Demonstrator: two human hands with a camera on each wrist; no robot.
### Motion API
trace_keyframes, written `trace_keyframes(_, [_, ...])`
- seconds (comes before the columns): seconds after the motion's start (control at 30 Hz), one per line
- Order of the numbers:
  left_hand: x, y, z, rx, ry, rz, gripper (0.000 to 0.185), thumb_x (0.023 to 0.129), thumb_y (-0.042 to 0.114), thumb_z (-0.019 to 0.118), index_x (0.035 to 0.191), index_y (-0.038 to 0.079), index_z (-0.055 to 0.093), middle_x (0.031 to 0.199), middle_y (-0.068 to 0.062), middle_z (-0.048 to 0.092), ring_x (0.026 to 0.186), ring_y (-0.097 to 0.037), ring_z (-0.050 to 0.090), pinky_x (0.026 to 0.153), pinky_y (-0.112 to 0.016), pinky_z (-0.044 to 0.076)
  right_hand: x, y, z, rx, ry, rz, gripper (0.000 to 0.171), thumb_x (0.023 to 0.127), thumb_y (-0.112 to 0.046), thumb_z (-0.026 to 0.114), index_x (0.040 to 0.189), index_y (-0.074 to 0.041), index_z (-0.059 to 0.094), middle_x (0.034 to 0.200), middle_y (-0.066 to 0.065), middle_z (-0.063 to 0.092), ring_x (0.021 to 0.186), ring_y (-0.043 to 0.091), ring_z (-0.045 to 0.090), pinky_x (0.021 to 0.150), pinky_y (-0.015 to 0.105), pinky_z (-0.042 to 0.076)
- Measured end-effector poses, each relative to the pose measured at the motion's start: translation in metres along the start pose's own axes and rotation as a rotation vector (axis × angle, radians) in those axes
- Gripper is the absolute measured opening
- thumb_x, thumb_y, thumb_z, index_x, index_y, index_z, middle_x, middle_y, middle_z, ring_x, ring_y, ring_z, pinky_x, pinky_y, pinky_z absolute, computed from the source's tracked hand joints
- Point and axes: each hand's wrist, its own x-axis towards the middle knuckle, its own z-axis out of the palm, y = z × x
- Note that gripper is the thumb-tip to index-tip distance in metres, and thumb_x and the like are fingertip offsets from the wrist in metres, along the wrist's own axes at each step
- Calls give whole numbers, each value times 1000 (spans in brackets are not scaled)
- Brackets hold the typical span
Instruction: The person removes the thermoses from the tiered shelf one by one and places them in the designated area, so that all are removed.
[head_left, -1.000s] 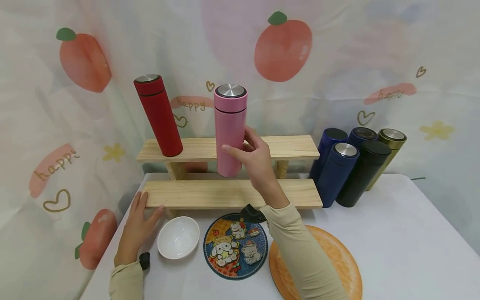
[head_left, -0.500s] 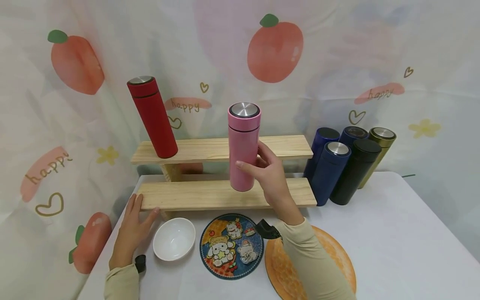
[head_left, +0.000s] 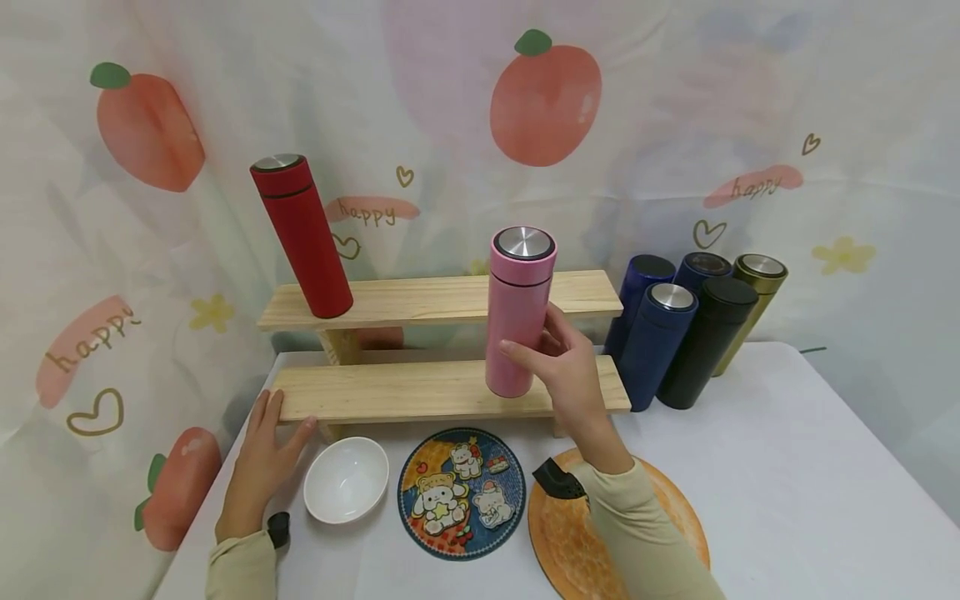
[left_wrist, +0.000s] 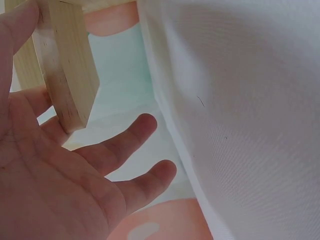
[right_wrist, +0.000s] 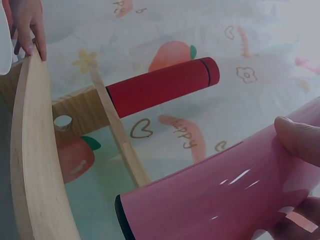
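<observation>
My right hand [head_left: 572, 379] grips a pink thermos bottle [head_left: 517, 321] by its lower half, the thumb along its side. The bottle is upright with its steel lid up, above the lower board [head_left: 390, 390] of a two-tier wooden shelf. In the right wrist view a gap shows between the bottle's dark base [right_wrist: 122, 217] and that board. My left hand [head_left: 262, 458] holds the left end of the lower board. In the left wrist view its thumb and two fingers are about the board's end [left_wrist: 67, 70], while two other fingers stick out. A red thermos bottle [head_left: 303, 237] stands on the upper board [head_left: 420, 300].
Right of the shelf stand several more thermos bottles: blue [head_left: 660, 342], black [head_left: 708, 342] and gold [head_left: 757, 292] among them. In front lie a white bowl [head_left: 347, 480], a round cartoon mat [head_left: 461, 493] and an orange round mat [head_left: 573, 533]. A printed cloth [head_left: 420, 83] hangs behind.
The pink bottle has moved right and down, from before the upper board to over the right part of the lower board. My left hand keeps its place on the shelf. The view has shifted slightly.
</observation>
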Motion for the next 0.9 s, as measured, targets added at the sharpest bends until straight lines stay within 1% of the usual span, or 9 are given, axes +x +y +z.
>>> trace_keyframes(0.23, [0, 0, 0, 6, -1, 1, 100, 108, 61, 54, 171, 2, 5, 176, -24, -11, 159, -55, 5, 121, -75, 15, -6, 1, -12, -7, 42, -6, 70, 95, -3, 79, 159, -13, 52, 145, 10, 63, 127, 31, 64, 102, 37, 57])
trace_keyframes(0.37, [0, 0, 0, 3, 6, 12, 99, 108, 60, 55, 170, 1, 6, 176, -25, -10, 158, -55, 5, 121, -75, 15, -9, -1, -20, -44, 67, 1, 70, 96, -4, 78, 160, -12, 51, 146, 11, 63, 127, 30, 64, 101, 34, 57])
trace_keyframes(0.53, [0, -2, 1, -3, 14, 21, 99, 108, 59, 56, 170, 0, 7, 176, -26, -9, 158, -56, 6, 121, -76, 16, -12, -6, -30, -81, 98, 0, 69, 97, -3, 76, 160, -11, 50, 147, 11, 61, 128, 31, 62, 100, 31, 57])
trace_keyframes(0.63, [1, -2, 1, -9, 8, 21, 98, 108, 58, 56, 170, 0, 7, 176, -26, -10, 159, -54, 5, 121, -75, 15, -15, -10, -36, -87, 124, -4, 69, 97, -1, 76, 160, -11, 51, 147, 10, 61, 128, 31, 62, 101, 32, 57])
trace_keyframes(0.77, [2, -3, 1, -12, 1, 22, 97, 108, 56, 56, 170, 0, 6, 176, -25, -10, 160, -53, 3, 122, -74, 14, -18, -17, -44, -99, 158, -3, 66, 97, -4, 77, 158, -12, 53, 146, 7, 62, 129, 29, 61, 103, 35, 56])
trace_keyframes(0.9, [1, -3, 0, -3, -2, 20, 98, 108, 58, 55, 170, 1, 5, 176, -25, -11, 159, -54, 3, 122, -75, 14, -21, -25, -52, -103, 194, -22, 63, 98, -3, 77, 156, -12, 55, 144, 6, 63, 127, 29, 61, 101, 30, 56])
